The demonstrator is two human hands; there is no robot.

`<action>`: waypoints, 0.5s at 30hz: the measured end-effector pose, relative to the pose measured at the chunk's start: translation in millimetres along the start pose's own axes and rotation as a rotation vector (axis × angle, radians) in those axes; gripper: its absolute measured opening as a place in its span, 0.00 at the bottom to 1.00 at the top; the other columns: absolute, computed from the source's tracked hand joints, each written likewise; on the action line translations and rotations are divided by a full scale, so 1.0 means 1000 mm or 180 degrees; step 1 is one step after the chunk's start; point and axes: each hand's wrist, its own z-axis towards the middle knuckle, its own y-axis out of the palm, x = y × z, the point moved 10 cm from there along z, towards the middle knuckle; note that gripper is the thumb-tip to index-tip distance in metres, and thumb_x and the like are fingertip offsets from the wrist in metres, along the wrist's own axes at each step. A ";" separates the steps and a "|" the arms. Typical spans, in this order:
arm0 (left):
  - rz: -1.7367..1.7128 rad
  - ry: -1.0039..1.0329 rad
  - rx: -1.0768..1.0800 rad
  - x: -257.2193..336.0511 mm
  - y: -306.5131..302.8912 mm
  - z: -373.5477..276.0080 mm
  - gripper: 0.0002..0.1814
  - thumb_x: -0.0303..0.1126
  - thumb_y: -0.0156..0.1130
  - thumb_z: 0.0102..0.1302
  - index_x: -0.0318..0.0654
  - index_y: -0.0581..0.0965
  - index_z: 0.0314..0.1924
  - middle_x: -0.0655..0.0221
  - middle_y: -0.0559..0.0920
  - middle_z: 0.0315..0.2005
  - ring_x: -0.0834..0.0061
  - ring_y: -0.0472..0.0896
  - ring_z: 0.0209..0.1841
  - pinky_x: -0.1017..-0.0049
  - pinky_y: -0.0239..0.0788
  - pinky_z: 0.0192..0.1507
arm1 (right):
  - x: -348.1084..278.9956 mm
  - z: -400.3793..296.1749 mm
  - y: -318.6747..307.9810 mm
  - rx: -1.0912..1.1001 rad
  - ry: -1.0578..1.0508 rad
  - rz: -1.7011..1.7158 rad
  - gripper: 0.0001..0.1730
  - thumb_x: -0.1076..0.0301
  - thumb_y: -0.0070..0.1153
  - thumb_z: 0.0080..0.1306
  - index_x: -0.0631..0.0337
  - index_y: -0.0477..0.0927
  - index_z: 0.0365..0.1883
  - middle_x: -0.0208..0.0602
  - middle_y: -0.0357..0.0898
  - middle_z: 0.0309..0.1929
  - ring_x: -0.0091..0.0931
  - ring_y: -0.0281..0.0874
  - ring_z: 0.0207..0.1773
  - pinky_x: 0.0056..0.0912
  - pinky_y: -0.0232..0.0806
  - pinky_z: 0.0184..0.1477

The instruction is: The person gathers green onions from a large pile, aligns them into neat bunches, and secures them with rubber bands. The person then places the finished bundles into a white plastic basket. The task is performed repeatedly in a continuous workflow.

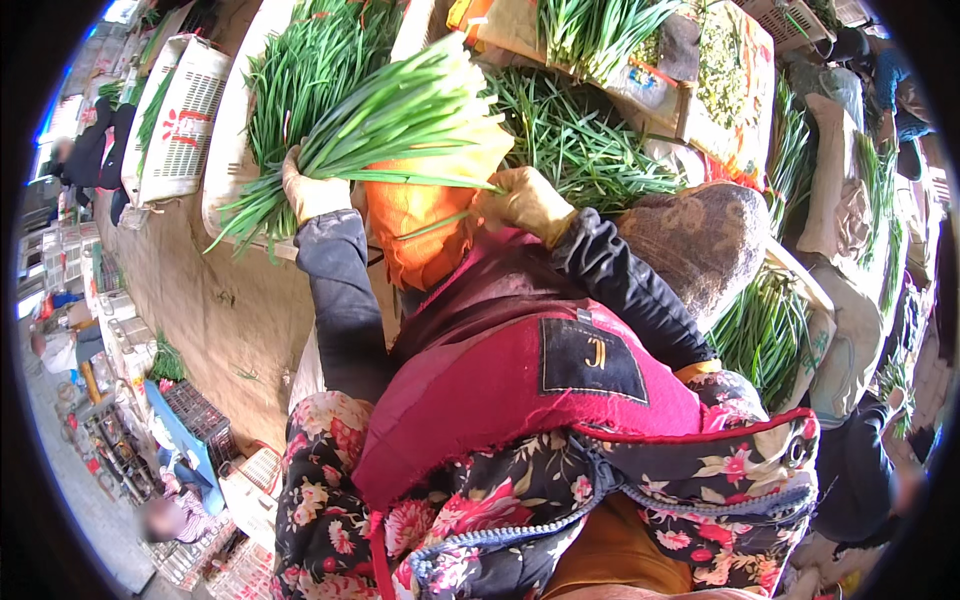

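Note:
My left hand (315,187), in a pale work glove, grips a large bunch of garlic chives (397,120). The pale cut ends fan out to the upper right, while the leaf tips hang past my wrist at lower left. Between the gloved fingers of my right hand (529,201) is the end of a thin chive stalk (439,178) that runs along the bunch's lower side. Below the bunch, an orange cloth (424,232) covers my lap, with a loose green blade (433,225) on it. My right hand's fingertips are partly blurred.
A white plastic crate (225,161) of chives stands beyond my left hand. Loose chives (577,142) are heaped beyond my right. A patterned cushion-like bundle (694,240) lies by my right forearm. More chives (765,337) sit at right. Other people are around, including one at lower right (855,480).

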 end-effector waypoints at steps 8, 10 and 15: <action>-0.0132 0.0493 -0.0965 0.039 0.025 -0.033 0.06 0.32 0.57 0.63 0.38 0.78 0.35 0.66 0.81 0.36 0.67 0.78 0.41 0.62 0.71 0.50 | 0.000 -0.036 -0.131 0.0730 0.0498 -0.5225 0.19 0.65 0.53 0.60 0.53 0.78 0.50 0.42 0.80 0.45 0.35 0.82 0.43 0.38 0.73 0.43; -0.0009 0.0764 -0.0879 0.049 0.025 -0.051 0.06 0.32 0.59 0.63 0.38 0.78 0.36 0.66 0.81 0.34 0.69 0.79 0.40 0.64 0.72 0.48 | -0.052 -0.042 -0.118 0.0968 -0.0842 -0.4001 0.28 0.65 0.55 0.62 0.53 0.68 0.62 0.41 0.75 0.54 0.32 0.81 0.44 0.35 0.72 0.46; -0.0152 0.0773 -0.1197 0.050 0.025 -0.052 0.06 0.31 0.60 0.63 0.38 0.78 0.38 0.68 0.82 0.33 0.69 0.80 0.40 0.64 0.74 0.49 | -0.162 -0.049 -0.062 0.0566 -0.2004 -0.1567 0.35 0.73 0.59 0.59 0.52 0.63 0.65 0.41 0.71 0.54 0.28 0.77 0.38 0.28 0.72 0.45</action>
